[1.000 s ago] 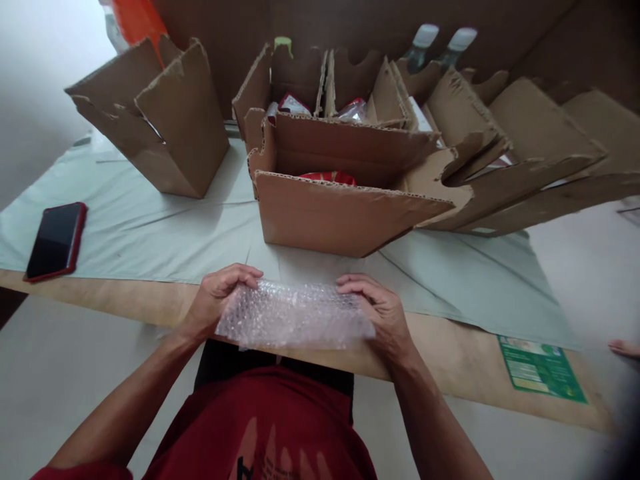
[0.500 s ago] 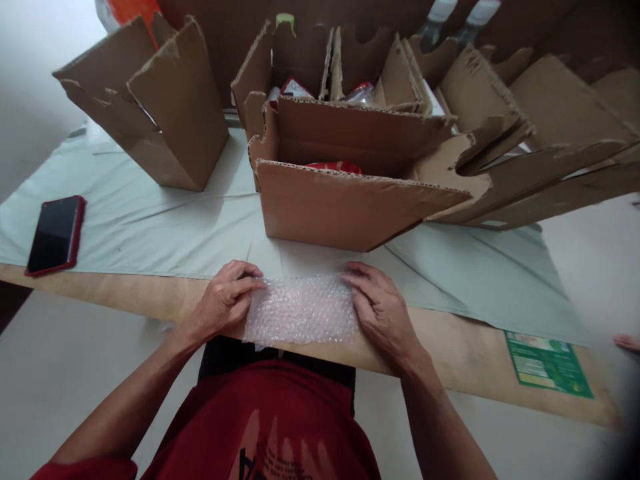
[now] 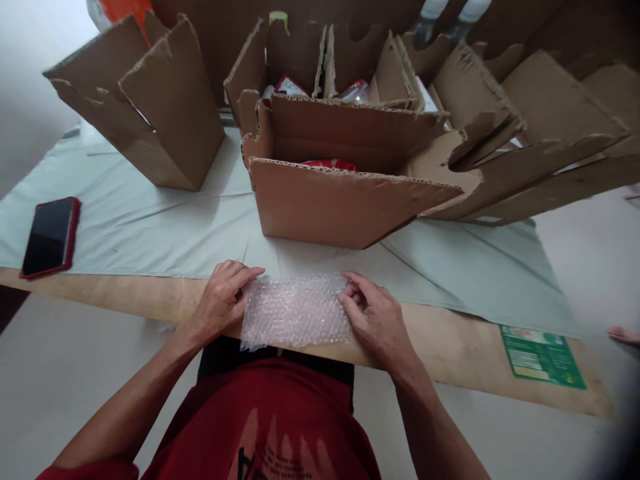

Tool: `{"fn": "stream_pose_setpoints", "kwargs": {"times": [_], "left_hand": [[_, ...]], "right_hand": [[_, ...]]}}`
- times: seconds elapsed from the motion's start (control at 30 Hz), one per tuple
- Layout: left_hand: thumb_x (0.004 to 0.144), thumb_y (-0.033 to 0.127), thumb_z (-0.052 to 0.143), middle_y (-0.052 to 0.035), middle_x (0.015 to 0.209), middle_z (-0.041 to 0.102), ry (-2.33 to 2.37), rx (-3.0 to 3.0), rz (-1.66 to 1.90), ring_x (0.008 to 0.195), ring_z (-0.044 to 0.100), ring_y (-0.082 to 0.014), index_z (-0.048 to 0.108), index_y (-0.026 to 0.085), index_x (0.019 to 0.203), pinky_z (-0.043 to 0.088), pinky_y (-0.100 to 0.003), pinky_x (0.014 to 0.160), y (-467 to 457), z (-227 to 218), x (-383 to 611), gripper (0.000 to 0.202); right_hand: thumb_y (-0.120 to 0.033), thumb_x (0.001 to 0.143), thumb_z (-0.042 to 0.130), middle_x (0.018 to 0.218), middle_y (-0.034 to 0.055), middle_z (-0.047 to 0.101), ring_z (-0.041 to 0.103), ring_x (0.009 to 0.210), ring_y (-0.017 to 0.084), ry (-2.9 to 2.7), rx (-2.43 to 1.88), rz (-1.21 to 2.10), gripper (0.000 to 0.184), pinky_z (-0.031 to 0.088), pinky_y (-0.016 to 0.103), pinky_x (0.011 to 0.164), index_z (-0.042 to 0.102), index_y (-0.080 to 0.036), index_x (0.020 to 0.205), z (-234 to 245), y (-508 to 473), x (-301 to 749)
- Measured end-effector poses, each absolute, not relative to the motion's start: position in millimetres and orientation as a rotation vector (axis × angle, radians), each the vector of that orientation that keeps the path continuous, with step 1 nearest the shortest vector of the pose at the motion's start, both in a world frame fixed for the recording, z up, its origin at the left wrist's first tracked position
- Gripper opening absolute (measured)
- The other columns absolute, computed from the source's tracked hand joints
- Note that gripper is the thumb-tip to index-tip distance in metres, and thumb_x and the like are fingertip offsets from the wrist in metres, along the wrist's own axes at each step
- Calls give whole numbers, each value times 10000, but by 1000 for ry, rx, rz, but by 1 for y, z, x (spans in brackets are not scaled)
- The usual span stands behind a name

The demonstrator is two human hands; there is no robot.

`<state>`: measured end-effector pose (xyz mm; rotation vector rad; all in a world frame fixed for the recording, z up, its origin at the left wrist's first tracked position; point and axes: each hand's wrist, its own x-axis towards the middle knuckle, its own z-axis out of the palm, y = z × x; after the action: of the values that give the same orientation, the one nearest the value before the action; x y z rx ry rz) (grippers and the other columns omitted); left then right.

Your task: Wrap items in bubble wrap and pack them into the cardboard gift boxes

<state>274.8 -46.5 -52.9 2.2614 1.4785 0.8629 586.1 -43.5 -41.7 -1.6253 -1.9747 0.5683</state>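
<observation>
A clear bubble-wrap bundle (image 3: 295,310) lies at the near edge of the wooden table (image 3: 450,347), wrapped around something I cannot make out. My left hand (image 3: 223,300) grips its left end, fingers curled over the top. My right hand (image 3: 373,317) pinches its right end with bent fingers. Just behind the bundle stands an open cardboard box (image 3: 330,203) with a red item (image 3: 327,164) inside.
A pale green cloth (image 3: 150,227) covers the table's far part. A red-cased phone (image 3: 47,237) lies at the left. Another open box (image 3: 150,100) stands back left, more boxes and loose flaps (image 3: 525,140) right. A green label (image 3: 543,357) sits on the table's right. Someone's fingers (image 3: 624,335) show at the far right edge.
The bubble wrap has been gathered from a wide, loose sheet held above the edge into a narrower bundle resting on the table. Both hands moved inward with it.
</observation>
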Motion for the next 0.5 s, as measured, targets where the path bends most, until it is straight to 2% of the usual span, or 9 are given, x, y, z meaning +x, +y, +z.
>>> {"fn": "stream_pose_setpoints", "kwargs": {"times": [0.2, 0.4, 0.5], "left_hand": [[896, 50, 526, -45, 867, 700, 1417, 2338, 876, 848, 598, -211, 732, 217, 1169, 448, -360, 799, -44, -55, 272, 381], [928, 48, 501, -56, 877, 706, 1396, 2425, 816, 849, 601, -218, 718, 204, 1167, 459, -364, 790, -39, -56, 270, 359], [885, 25, 499, -72, 963, 709, 1374, 2421, 783, 901, 621, -230, 696, 192, 1197, 499, -378, 812, -41, -51, 264, 405]], "right_hand": [[-313, 922, 579, 856, 32, 749, 656, 741, 197, -1852, -1619, 599, 322, 517, 402, 863, 706, -220, 1203, -36, -36, 588], [-299, 891, 561, 830, 54, 733, 657, 751, 217, -1885, -1644, 612, 361, 508, 406, 812, 728, -187, 1190, -46, -21, 585], [-304, 892, 565, 830, 53, 735, 666, 761, 224, -1913, -1649, 602, 359, 506, 406, 807, 734, -195, 1190, -48, -20, 584]]}}
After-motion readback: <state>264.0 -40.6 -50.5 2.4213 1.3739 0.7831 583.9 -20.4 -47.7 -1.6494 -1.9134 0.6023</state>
